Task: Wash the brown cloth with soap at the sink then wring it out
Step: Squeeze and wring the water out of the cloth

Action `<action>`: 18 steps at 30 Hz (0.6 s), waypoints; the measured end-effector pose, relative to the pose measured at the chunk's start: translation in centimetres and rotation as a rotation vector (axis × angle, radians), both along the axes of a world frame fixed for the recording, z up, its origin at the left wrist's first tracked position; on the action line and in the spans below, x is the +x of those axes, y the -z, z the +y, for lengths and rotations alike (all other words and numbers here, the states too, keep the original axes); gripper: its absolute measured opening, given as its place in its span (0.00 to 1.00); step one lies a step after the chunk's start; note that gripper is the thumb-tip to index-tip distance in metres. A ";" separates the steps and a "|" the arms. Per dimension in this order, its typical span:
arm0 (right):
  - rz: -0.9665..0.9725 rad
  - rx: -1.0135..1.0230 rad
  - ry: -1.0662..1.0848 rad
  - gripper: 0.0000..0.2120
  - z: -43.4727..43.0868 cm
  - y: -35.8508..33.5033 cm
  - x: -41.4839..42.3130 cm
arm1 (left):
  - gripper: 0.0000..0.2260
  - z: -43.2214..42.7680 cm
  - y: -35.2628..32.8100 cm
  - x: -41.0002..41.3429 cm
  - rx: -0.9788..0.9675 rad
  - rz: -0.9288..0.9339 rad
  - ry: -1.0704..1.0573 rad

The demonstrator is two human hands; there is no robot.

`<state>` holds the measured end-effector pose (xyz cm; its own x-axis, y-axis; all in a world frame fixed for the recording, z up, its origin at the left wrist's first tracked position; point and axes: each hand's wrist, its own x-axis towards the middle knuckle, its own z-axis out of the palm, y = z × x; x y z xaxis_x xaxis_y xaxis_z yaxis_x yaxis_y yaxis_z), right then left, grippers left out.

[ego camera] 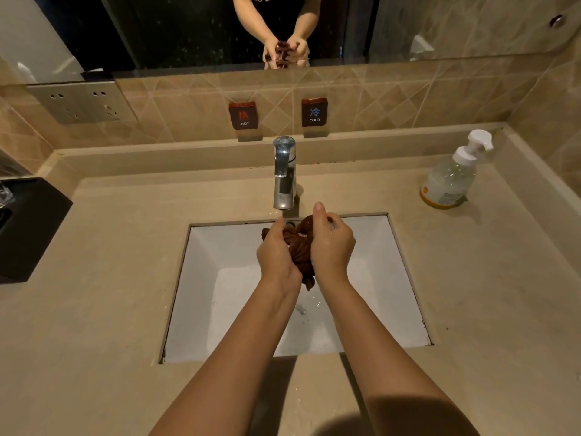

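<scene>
Brown cloth (297, 247) bunched over white sink (220, 243), left hand (276, 253) and right hand (331, 243) fingers clamped on it

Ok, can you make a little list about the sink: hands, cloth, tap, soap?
left hand: grips the cloth, over the sink
right hand: grips the cloth too, a bit of foam on it
cloth: brown, bunched and twisted between both hands, just below the tap
tap: chrome, behind the sink; cannot tell if water runs
soap: pump bottle on the counter, far right, untouched
sink: white, wet at the bottom
signs: HOT and COLD, above the tap
</scene>
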<state>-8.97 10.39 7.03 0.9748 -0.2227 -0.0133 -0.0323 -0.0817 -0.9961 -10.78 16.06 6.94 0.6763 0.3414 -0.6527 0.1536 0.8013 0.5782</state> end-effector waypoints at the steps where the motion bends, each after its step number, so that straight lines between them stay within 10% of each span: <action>1: 0.007 -0.002 0.008 0.19 -0.1 0.2 0.1 | 0.10 0.0 0.3 0.1 -0.008 0.008 0.003; 11: 0.102 0.059 -0.010 0.21 -0.1 0.8 0.9 | 0.16 0.8 0.7 0.2 -0.006 0.041 0.097; 18: 0.182 -0.140 -0.537 0.14 -4.1 -1.4 2.3 | 0.20 3.4 -2.1 0.1 0.062 -0.079 0.232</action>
